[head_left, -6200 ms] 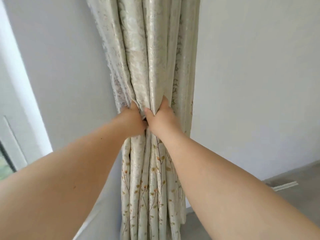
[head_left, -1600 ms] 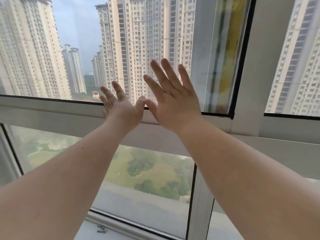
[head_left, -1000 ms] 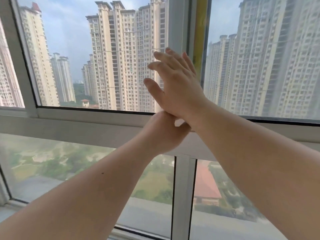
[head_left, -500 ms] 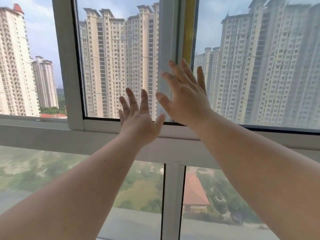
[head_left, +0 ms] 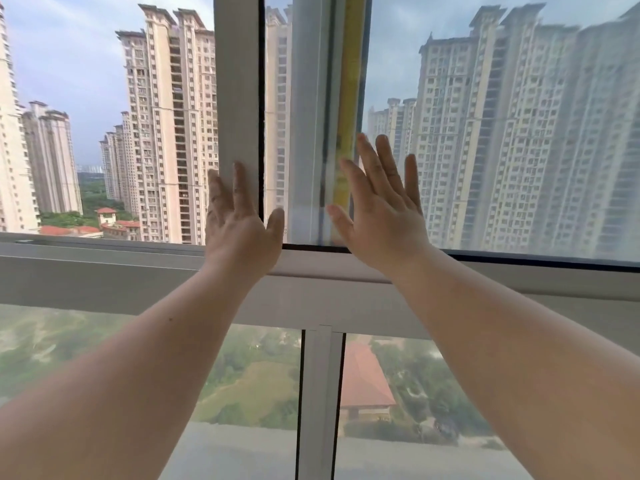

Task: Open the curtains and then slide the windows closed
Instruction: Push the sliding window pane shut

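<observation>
sliding window sash: its white upright stile at mid-frame, open air to its left | my left hand: spread flat, fingers against that stile, gripping nothing | my right hand: splayed wide on the glass pane beside the yellow strip | lower sill rail beneath both wrists

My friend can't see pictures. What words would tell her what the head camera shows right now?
Two bare arms reach toward a sliding window: the left hand lies flat on the white sash frame, the right hand is spread open against the glass pane. Beyond are tall apartment towers and greenery far below.
</observation>
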A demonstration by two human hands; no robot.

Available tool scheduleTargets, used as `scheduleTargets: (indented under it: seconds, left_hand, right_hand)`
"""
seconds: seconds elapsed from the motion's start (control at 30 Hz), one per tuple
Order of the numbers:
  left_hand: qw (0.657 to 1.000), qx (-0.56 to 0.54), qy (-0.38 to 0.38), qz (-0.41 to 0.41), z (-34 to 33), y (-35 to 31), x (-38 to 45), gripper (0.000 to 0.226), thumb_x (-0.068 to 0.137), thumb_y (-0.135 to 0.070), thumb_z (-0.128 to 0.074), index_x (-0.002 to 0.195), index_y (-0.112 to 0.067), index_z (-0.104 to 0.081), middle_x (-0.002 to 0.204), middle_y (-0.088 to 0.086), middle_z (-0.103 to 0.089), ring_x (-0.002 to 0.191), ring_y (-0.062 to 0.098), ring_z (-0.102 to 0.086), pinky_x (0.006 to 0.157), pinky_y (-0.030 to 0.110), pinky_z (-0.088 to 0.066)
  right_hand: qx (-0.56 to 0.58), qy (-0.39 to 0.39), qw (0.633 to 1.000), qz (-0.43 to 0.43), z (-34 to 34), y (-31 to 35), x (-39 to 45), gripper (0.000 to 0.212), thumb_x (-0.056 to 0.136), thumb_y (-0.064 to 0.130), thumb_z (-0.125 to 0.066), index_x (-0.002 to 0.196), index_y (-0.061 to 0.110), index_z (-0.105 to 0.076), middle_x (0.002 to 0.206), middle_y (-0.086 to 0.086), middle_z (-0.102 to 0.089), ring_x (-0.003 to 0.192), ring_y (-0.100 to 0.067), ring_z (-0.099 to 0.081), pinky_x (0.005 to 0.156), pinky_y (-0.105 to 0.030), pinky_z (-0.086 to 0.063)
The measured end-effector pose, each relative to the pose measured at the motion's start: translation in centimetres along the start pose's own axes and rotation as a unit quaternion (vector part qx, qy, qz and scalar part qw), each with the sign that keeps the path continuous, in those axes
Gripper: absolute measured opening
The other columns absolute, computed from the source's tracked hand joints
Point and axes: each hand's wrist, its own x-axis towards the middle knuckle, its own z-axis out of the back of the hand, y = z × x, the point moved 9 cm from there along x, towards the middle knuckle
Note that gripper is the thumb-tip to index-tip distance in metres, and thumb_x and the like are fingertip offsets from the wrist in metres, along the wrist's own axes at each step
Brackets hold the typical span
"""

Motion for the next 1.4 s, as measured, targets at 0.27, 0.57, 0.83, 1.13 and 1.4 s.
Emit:
scheduleTargets:
  seconds: [0.27, 0.57, 0.83, 1.13, 1.4]
  left_hand:
    - [0.996, -0.053, 0.024, -0.067, -3.6, -4.5, -1.7, 0.077, 0.086, -0.055, -0.035, 0.130, -0.047, 0.027, 0.149, 0.000, 0.028, 0.138, 0.035, 0.009, 0.107, 0.050, -0.011]
    - [0.997, -0.034, 0.026, -0.057, -4.4, -5.4, -2.4, 0.078, 0.087, -0.052, -0.035, 0.129, -0.045, 0.030, 0.149, 0.004, 0.029, 0.136, 0.042, 0.006, 0.106, 0.051, -0.012]
    - [0.991, 0.002, 0.127, -0.045, -4.1, -5.8, -2.7, 0.088, 0.085, -0.045, -0.045, 0.129, -0.044, 0.031, 0.145, -0.001, 0.037, 0.137, 0.039, -0.012, 0.102, 0.051, -0.032]
    - [0.972, -0.096, 0.204, -0.058, 1.9, -1.6, -5.8, 0.037, 0.085, -0.016, -0.047, 0.120, -0.029, -0.048, 0.106, -0.010, -0.059, 0.095, 0.005, -0.054, 0.071, 0.011, -0.040]
    - [0.980, 0.105, 0.165, 0.025, 20.7, 14.7, -9.6, 0.032, 0.089, -0.030, -0.051, 0.121, -0.025, -0.054, 0.114, -0.008, -0.062, 0.100, 0.003, -0.053, 0.081, 0.018, -0.037]
  right_hand:
    - [-0.023, -0.006, 0.998, -0.058, 0.7, -5.0, -1.9, 0.066, 0.090, 0.047, -0.038, 0.144, 0.013, -0.019, 0.158, -0.006, 0.004, 0.143, -0.024, 0.014, 0.112, -0.052, 0.010]
    - [-0.031, 0.009, 0.999, -0.043, 1.0, -6.5, -2.8, 0.070, 0.089, 0.049, -0.037, 0.147, 0.019, -0.012, 0.158, -0.003, 0.006, 0.143, -0.020, 0.014, 0.113, -0.048, 0.011]
    - [0.044, -0.053, 0.994, -0.087, 1.7, -5.7, -2.7, 0.065, 0.080, 0.033, -0.052, 0.138, 0.011, -0.030, 0.158, -0.010, -0.006, 0.144, -0.029, 0.004, 0.112, -0.056, 0.006]
    - [0.310, -0.048, 0.948, 0.054, 1.4, 10.0, -0.3, 0.045, 0.078, 0.006, -0.053, 0.123, 0.009, -0.053, 0.149, -0.014, -0.032, 0.142, -0.024, -0.016, 0.116, -0.038, -0.002]
    - [0.393, 0.051, 0.895, 0.206, 2.0, 33.2, -0.1, 0.036, 0.086, 0.030, -0.055, 0.120, 0.018, -0.058, 0.140, -0.004, -0.047, 0.137, -0.021, -0.028, 0.115, -0.041, -0.006]
